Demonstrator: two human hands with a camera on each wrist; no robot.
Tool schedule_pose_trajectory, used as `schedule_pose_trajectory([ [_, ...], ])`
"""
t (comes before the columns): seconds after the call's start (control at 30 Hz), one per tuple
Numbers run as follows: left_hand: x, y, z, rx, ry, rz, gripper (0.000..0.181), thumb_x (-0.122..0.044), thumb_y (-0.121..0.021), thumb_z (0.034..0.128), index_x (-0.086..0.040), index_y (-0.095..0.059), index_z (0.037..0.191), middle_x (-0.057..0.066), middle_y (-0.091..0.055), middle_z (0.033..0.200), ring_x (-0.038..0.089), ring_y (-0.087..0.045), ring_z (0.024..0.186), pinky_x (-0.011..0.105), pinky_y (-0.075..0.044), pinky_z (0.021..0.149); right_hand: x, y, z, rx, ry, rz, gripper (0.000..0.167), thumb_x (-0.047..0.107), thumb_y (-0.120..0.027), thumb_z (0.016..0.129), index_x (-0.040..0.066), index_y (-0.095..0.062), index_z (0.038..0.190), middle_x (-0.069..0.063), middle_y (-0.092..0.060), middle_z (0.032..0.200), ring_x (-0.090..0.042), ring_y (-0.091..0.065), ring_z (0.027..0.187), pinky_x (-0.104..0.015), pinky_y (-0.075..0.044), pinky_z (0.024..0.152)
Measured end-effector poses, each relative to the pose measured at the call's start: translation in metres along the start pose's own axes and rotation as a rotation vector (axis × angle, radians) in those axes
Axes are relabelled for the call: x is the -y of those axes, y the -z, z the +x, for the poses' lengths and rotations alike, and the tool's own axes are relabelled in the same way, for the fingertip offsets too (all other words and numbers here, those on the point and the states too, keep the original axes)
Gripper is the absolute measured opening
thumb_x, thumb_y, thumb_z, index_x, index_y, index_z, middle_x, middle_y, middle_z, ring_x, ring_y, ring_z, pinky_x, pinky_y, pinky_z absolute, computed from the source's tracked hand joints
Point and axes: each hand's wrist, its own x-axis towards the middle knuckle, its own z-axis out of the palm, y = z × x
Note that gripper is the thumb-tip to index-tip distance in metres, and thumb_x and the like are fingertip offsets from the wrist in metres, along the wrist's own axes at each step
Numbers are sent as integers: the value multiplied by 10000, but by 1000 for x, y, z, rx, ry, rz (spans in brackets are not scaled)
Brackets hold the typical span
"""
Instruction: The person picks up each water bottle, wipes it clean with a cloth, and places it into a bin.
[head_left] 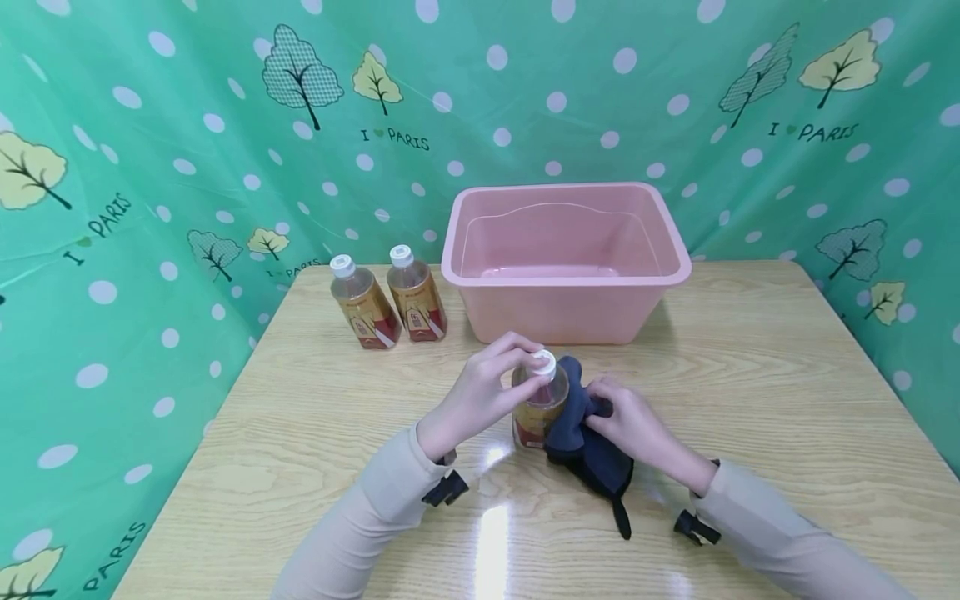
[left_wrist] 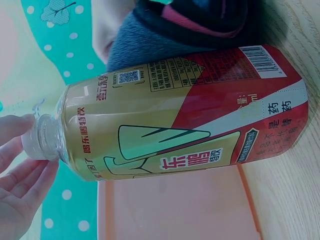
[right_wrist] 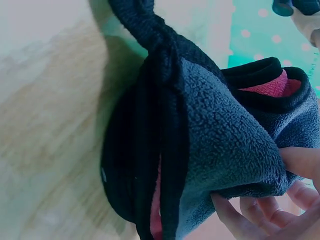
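My left hand [head_left: 483, 392] pinches the white cap [left_wrist: 34, 140] of a drink bottle [left_wrist: 175, 120]. The bottle stands upright on the table, with a gold and red label around it. My right hand [head_left: 636, 423] grips a blue-grey fleece piece [right_wrist: 225, 130] with thumb and fingers, close against the bottle's right side. This piece has thick black edging, a pink inside and a black strap [head_left: 621, 517] that trails onto the table. Part of the bottle's right side is hidden behind the fleece in the head view.
A pink plastic bin [head_left: 562, 312] stands behind my hands at the back of the wooden table [head_left: 315, 467]. Two similar bottles, a left one [head_left: 366, 308] and a right one [head_left: 418, 302], stand left of the bin. A green patterned curtain [head_left: 495, 100] hangs behind.
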Motion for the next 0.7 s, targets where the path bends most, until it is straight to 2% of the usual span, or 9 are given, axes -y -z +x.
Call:
schedule_pose_trajectory([
  [0.43,0,1,0,-1,0,-3,133,-38,-697,735,2,-641,849,81,-585,912,144,-581,864,162,-451,805,-11,-12,-1,69,-31,-1,179,-58,-653,707,17,-611,864,-45,-569,809,-155,-531,732,-297,-454,614],
  [0.7,0,1,-1,-4,-1,-7,124,-36,-694,737,0,-639,842,81,-586,912,142,-581,861,162,-452,796,-12,-13,-1,82,-45,1,178,-53,-649,713,14,-613,874,-57,-574,818,-164,-533,743,-305,-456,624],
])
